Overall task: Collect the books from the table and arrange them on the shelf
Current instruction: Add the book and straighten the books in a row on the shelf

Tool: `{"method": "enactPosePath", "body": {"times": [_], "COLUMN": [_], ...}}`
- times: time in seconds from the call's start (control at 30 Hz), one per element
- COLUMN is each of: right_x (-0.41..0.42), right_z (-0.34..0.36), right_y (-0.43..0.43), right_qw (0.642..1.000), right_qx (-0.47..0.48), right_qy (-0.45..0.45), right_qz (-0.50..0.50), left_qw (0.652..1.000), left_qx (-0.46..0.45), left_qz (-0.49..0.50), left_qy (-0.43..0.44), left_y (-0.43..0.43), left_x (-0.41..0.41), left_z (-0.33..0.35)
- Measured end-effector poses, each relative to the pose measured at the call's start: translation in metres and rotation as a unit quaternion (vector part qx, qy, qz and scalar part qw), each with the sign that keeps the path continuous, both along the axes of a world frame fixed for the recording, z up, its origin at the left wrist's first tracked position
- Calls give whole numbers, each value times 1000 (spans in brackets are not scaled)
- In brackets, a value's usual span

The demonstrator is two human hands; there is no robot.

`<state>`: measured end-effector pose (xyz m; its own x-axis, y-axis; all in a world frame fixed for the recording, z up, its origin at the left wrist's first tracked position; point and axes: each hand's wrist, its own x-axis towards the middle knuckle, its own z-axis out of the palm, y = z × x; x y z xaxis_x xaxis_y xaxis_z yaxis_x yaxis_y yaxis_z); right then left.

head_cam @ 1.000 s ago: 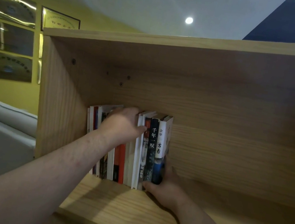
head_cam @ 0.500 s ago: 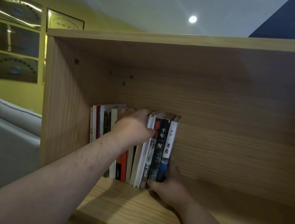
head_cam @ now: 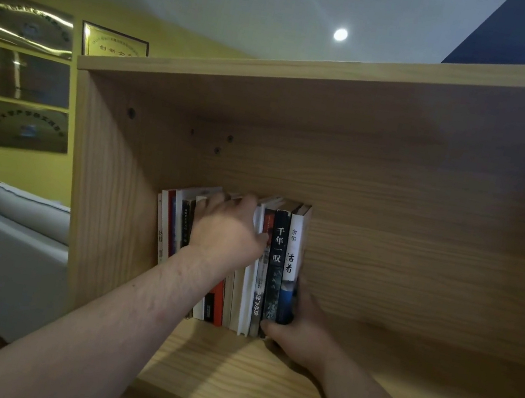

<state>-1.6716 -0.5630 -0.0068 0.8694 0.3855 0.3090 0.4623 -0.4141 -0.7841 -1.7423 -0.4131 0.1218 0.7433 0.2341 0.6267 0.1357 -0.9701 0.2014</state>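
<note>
Since the earlier frames little has moved: both hands keep their places and only the view has shifted slightly. At far left a pale couch [head_cam: 6,225] stands below framed plaques [head_cam: 23,124] on a yellow wall. The wooden shelf [head_cam: 258,382] follows, with the books [head_cam: 276,263] standing spine-out in a row near its left side panel, not touching it. The left hand [head_cam: 228,231] grips the middle of the row, fingers hooked together over the top edges, thumb pressed on a spine. The right hand [head_cam: 301,334] clasps the foot of the row's right end, fingers against the last cover, thumb curled across the lowest part of the spines. Judgement: these look like paperbacks, light singly and moderately heavy as a set, stiff only while squeezed into a block. Glossy covers may slide, and unsupported end volumes may tip. The best hold is flat pressure low on the outer cover, with the tops steadied, closing the row toward the side panel.
</note>
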Motion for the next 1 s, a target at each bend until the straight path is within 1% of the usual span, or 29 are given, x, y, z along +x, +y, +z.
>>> {"method": "enactPosePath", "body": {"times": [0.1,0.27,0.33,0.47,0.53,0.6,0.67,0.8,0.87,1.0], "right_x": [1,2,3,4,4,5,5,8,9,8], "right_z": [-1,-2,-3,-2,-2,-1,-1,-4,-5,-5], "right_y": [0,-2,-2,-2,-2,-2,-1,2,3,3], "right_qw": [1000,1000,1000,1000,1000,1000,1000,999,999,998], "right_qx": [-1,8,17,22,14,11,9,32,43,43], "right_qy": [-1,-8,-8,-12,-14,-20,-19,-21,-24,-35], "right_qz": [0,1,2,9,9,4,4,-4,-2,1], "left_qw": [997,986,983,980,968,943,924,939,941,954], "left_qx": [-69,-159,-174,-166,-205,-285,-343,-324,-316,-268], "left_qz": [-17,-37,-47,-54,-77,-104,-93,-48,-54,-60], "left_qy": [-9,-26,-46,-100,-121,-138,-142,-101,-110,-121], "left_y": [-2,-3,-5,-7,-5,-5,-6,-6,-3,-3], "left_x": [-3,-3,-4,-10,-11,-12,-13,-11,-10,-17], "left_z": [4,7,6,-4,-10,-19,-35,-70,-73,-76]}}
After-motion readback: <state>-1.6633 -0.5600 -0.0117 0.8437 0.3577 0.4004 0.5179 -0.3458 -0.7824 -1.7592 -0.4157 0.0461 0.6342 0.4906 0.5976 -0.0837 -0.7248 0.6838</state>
